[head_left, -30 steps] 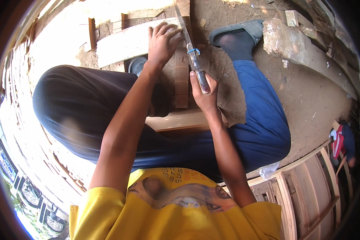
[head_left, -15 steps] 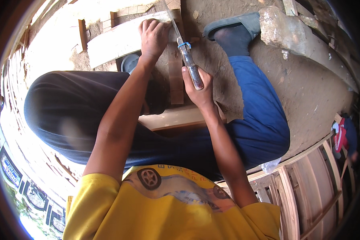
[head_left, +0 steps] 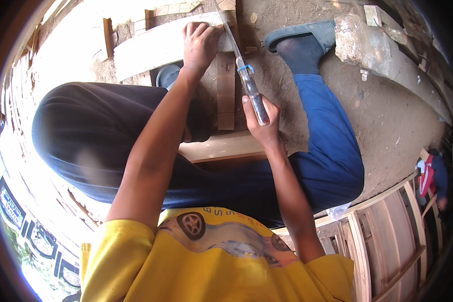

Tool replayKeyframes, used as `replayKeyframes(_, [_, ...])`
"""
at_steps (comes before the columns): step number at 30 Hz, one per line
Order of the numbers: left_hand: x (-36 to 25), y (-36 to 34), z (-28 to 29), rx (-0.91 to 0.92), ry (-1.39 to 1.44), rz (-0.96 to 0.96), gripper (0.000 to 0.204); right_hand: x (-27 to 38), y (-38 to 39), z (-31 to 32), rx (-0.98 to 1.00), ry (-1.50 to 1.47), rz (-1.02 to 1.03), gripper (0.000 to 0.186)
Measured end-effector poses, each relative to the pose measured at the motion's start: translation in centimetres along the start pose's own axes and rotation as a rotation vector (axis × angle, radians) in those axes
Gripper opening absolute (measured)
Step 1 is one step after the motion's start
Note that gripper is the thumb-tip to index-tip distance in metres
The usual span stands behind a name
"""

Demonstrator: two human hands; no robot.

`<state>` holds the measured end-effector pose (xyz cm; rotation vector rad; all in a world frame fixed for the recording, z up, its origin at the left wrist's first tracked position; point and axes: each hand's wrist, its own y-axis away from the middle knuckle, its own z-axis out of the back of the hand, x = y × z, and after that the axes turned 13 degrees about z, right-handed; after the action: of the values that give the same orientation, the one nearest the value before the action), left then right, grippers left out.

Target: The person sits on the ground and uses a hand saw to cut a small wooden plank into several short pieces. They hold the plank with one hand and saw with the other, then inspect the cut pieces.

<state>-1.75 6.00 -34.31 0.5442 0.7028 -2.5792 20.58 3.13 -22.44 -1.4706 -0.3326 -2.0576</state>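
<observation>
Gripping a knife (head_left: 246,83), the right hand (head_left: 262,126) works while the left hand (head_left: 200,45) presses a plank (head_left: 151,46).

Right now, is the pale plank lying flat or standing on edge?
Lying flat: the pale plank shows its broad face upward, and the left hand presses down on it.

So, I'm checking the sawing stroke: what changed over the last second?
The right hand has drawn the metal-handled hand saw slightly back along its cut; the view shifted too. The left hand stays pressed on the pale wooden plank, and the right keeps its grip on the handle.
</observation>
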Motion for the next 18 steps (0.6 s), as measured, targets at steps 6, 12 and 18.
replayKeyframes(6, [0.0,-0.2,0.1,0.002,0.02,0.016,0.017,0.2,0.7,1.9,0.023,0.001,-0.028,0.018])
replayKeyframes(12, [0.0,0.1,0.4,0.013,0.05,0.021,0.019,0.4,1.7,2.7,0.059,-0.011,-0.079,0.024])
replayKeyframes(18, [-0.2,-0.5,0.4,-0.001,0.013,-0.005,0.019,-0.1,0.3,3.2,0.08,-0.006,-0.086,0.024])
